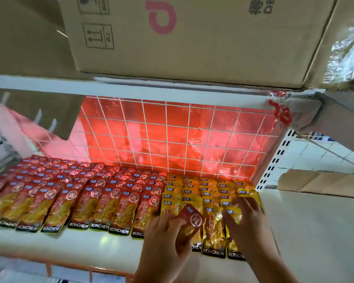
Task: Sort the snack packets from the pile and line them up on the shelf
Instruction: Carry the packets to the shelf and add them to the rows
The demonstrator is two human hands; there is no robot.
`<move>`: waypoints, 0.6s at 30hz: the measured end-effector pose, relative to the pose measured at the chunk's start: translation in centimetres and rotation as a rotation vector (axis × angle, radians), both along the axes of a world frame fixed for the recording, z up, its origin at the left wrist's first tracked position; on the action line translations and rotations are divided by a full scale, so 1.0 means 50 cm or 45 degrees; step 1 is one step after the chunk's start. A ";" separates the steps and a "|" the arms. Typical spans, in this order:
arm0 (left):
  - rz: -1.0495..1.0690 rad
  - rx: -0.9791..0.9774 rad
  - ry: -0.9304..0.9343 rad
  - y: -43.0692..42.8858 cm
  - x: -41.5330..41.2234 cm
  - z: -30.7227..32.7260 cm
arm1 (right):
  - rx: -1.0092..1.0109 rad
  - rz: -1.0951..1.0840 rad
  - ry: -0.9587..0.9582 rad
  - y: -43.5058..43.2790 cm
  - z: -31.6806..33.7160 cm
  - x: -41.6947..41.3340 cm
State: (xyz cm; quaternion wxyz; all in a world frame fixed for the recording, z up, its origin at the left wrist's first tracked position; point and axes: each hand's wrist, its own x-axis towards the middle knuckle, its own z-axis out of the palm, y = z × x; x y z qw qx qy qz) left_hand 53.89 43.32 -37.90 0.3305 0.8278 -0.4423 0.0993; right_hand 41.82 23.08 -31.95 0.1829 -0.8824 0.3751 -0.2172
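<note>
Rows of red snack packets (70,193) cover the left and middle of the white shelf (94,240). Rows of yellow snack packets (204,193) fill the right part. My left hand (164,240) holds one red packet (189,222), tilted, over the front of the yellow rows. My right hand (245,223) rests with spread fingers on the rightmost yellow packets; whether it pinches one is hidden.
A white wire grid (172,135) with red foil behind it backs the shelf. A large cardboard box (192,37) sits on the shelf above. A perforated white upright (274,158) bounds the right side, with flattened cardboard (323,183) beyond it.
</note>
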 end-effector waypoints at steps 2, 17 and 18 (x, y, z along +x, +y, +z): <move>0.097 -0.018 0.036 0.021 0.012 0.005 | -0.022 0.124 0.003 0.024 0.001 0.049; 0.394 0.016 0.003 0.300 0.268 0.005 | -0.019 0.403 0.093 0.352 -0.026 0.341; 0.404 0.021 0.005 0.330 0.297 0.003 | -0.019 0.394 0.101 0.382 -0.024 0.367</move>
